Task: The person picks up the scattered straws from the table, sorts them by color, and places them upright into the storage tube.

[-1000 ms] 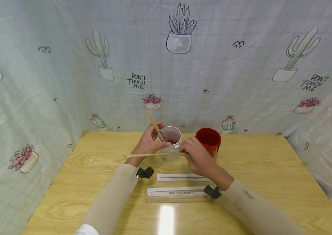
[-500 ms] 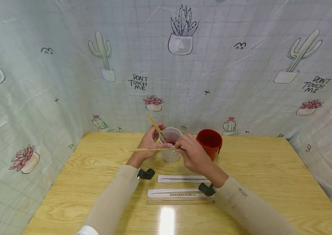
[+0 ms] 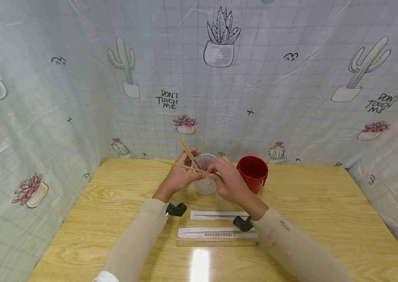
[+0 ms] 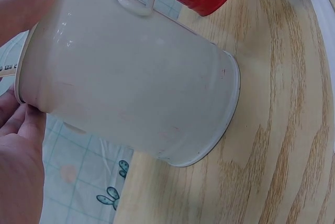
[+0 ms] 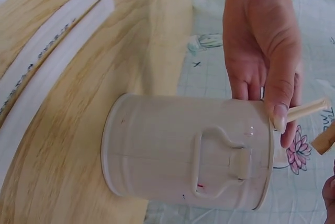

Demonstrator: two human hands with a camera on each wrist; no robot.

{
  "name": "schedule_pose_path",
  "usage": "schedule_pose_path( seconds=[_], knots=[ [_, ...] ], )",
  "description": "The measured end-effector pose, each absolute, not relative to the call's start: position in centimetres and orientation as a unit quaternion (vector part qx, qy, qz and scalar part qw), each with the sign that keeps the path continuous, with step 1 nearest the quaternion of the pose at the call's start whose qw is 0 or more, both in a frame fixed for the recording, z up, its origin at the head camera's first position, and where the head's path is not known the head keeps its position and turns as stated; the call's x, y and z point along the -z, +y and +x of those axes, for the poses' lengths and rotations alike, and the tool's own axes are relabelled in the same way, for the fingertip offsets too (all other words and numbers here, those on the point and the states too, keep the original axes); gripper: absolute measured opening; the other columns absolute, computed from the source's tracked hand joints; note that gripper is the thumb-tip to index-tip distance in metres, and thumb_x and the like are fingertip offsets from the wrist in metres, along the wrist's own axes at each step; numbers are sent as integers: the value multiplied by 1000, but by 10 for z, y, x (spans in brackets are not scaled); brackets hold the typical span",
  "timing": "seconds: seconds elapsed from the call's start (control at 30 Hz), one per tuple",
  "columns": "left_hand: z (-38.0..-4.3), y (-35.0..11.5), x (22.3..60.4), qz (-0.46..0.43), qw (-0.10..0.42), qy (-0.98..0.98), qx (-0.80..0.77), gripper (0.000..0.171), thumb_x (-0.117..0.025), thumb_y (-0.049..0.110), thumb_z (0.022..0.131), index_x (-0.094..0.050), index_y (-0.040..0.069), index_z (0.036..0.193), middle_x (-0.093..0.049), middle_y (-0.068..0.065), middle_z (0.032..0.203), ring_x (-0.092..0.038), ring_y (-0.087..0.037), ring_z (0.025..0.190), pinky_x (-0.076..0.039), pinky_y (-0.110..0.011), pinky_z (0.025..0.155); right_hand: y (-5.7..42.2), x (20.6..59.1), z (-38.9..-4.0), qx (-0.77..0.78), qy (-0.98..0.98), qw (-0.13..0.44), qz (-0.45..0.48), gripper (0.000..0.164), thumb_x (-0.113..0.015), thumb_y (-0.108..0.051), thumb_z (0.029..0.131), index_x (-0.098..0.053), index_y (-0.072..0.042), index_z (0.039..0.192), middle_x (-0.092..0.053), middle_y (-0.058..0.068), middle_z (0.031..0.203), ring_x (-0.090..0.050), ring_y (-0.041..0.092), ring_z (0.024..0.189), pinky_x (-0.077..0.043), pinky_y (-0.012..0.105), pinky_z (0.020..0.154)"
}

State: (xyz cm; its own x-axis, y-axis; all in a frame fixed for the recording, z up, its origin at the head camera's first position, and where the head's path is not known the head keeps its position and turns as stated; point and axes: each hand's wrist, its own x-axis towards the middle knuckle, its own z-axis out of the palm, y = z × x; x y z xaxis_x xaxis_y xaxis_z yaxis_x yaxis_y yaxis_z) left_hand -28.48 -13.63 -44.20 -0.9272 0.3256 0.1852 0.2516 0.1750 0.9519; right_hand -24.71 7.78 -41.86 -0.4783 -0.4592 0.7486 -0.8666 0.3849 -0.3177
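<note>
A small white metal bucket (image 4: 131, 72) with a wire-like side handle stands on the table. My left hand (image 3: 179, 176) holds it by the rim, with the thumb (image 5: 278, 101) at the near side. One long, thin straw in printed tan wrapping (image 3: 187, 150) leans in the bucket, its upper end sticking out to the left. Over the bucket's mouth, my right hand (image 3: 228, 180) pinches the end of a second tan-wrapped straw (image 3: 181, 166), which slants up to the left across my left hand. The right fingers hide part of the bucket's opening.
Just right of the white bucket stands a red bucket (image 3: 252, 172). Two white-wrapped straws (image 3: 216, 233) and a tan-wrapped one (image 3: 216, 243) lie in rows nearer me on the wooden table (image 3: 312, 219). A patterned curtain (image 3: 255, 86) hangs behind the table.
My right hand has shifted left over the white bucket. The straw in it has swung so its free left end points upward. My left hand keeps its hold on the rim.
</note>
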Motion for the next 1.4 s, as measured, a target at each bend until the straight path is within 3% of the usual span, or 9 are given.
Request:
schedule_pose_path(
  seconds=[0.17,0.43,0.73,1.1,1.4],
  knots=[
    [-282,-136,441,175,38,772,-610,91,-84,10,87,-32,6,161,-44,-13,163,-33,-26,159,-24,-43,133,75,419,-252,-392,-798,251,383,11,-70,2,94,-62,-6,96,-62,6,90,-51,21,88,-46,33,77],
    [-283,-135,443,180,44,766,-615,96,-84,11,88,-26,8,164,-33,-17,169,-26,-26,161,-21,-45,134,70,421,-259,-416,-813,225,339,8,-70,-1,95,-63,-6,95,-61,6,86,-49,18,83,-44,31,72],
    [-282,-135,441,183,44,763,-618,91,-83,9,88,-29,4,161,-39,-19,164,-30,-29,160,-22,-47,133,60,421,-267,-436,-823,208,298,7,-68,-4,98,-61,-6,95,-60,8,85,-49,20,83,-43,32,72],
    [-284,-136,439,182,48,764,-617,82,-84,11,89,-37,12,156,-40,-19,163,-31,-24,159,-21,-43,134,56,421,-272,-405,-848,194,281,5,-67,-1,97,-66,-6,95,-64,8,87,-51,22,85,-47,34,73],
    [-282,-137,439,177,48,769,-612,86,-84,11,88,-34,14,159,-39,-19,165,-31,-25,159,-22,-44,134,54,428,-274,-376,-869,194,256,4,-68,-4,96,-72,-5,97,-68,7,88,-52,22,85,-51,35,72]
  ],
)
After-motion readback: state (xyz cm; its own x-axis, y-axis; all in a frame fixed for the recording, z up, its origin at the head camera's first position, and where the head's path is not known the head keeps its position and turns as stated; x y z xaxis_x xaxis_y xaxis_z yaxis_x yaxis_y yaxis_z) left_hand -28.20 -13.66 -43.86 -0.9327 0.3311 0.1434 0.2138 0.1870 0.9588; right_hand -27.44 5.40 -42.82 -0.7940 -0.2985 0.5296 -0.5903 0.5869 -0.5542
